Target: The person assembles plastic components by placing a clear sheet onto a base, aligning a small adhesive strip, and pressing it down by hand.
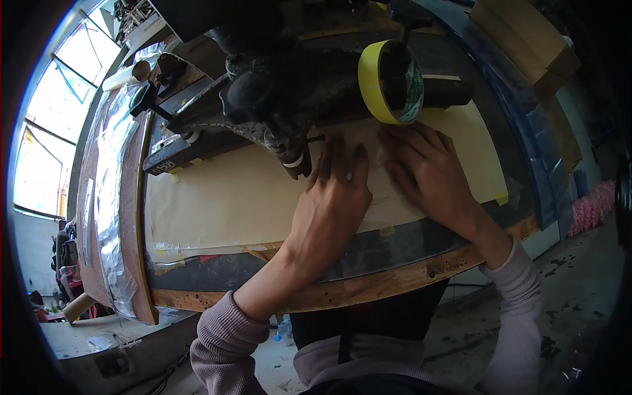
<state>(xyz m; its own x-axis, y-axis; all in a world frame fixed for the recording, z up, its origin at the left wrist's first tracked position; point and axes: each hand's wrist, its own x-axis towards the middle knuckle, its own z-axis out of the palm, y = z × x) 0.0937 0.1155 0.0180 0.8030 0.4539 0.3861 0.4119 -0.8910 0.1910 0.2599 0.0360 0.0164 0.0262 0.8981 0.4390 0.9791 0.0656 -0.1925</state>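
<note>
Bulky dark machinery (253, 95) seems nearest the camera, overhanging the far side of a cream sheet (214, 207) that spans the dark surface (421, 237). A yellow tape roll (372, 82) stands on edge in view just beyond the right hand (431, 171). The sheet could crease or slip if the hands pushed unevenly, as the small yellow tape tabs (501, 199) on its edges look slight. Left fingertips lie close to the machinery's forked foot (299, 168), so they might get caught if that part moved. The left hand (336, 191) is palm down, its fingers aimed far, thumb held apart; the right angles far and left, thumb away from the fingers. Both grips look spread over the sheet's middle, with nothing visible between thumb and fingers.
</note>
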